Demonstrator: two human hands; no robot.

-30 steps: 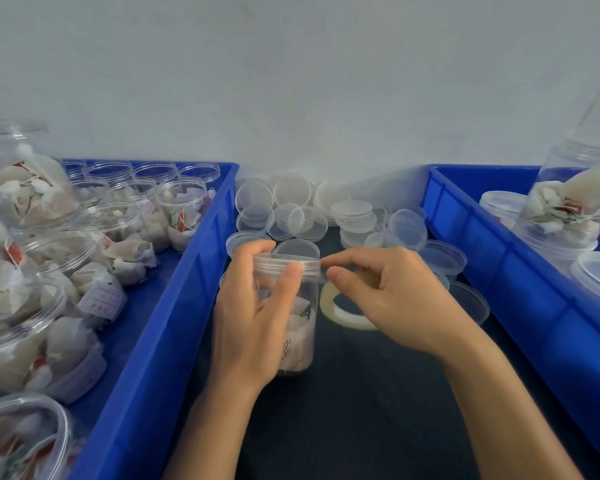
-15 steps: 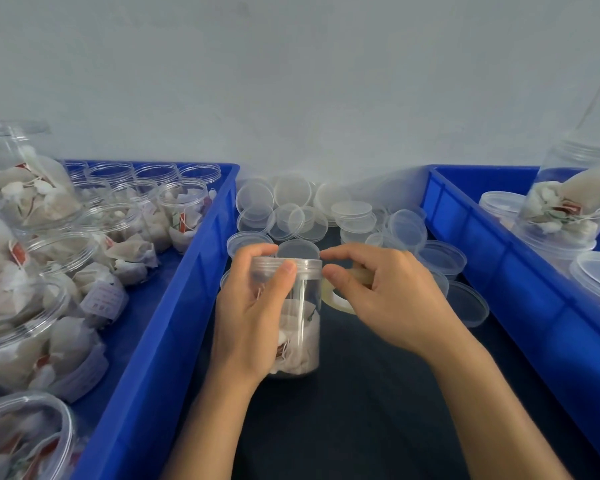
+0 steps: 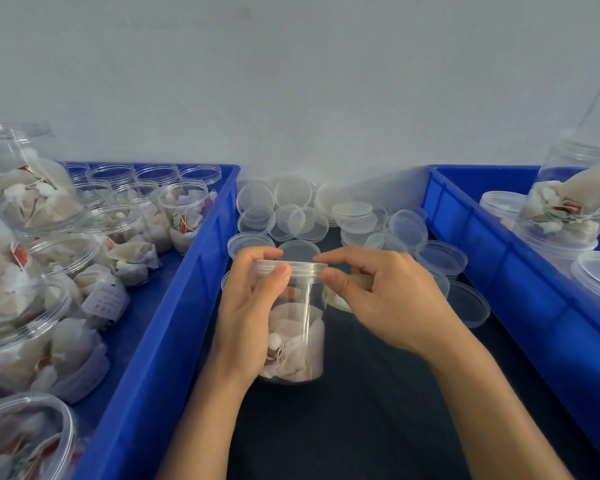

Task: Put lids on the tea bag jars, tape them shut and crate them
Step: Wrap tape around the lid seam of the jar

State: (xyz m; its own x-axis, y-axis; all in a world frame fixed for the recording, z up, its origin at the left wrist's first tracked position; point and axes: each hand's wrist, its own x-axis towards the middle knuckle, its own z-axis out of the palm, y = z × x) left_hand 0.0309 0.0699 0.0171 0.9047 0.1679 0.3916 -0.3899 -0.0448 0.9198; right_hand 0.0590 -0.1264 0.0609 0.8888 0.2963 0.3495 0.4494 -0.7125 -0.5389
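Observation:
A clear jar (image 3: 300, 327) with tea bags at its bottom stands upright on the dark mat, a clear lid (image 3: 302, 266) on top. My left hand (image 3: 248, 320) grips the jar's left side, thumb and forefinger up at the lid's rim. My right hand (image 3: 388, 299) holds a roll of clear tape (image 3: 340, 299) pressed against the jar's right side, its forefinger and thumb pinching at the lid's right edge. Most of the roll is hidden under that hand.
A pile of loose clear lids (image 3: 326, 216) lies behind the jar. The blue crate on the left (image 3: 174, 323) holds several open jars of tea bags (image 3: 125, 237). The blue crate on the right (image 3: 492, 271) holds lidded jars (image 3: 568, 209).
My right hand has brought the tape roll from apart on the mat up against the jar's right side. The jar has turned a little in my left hand.

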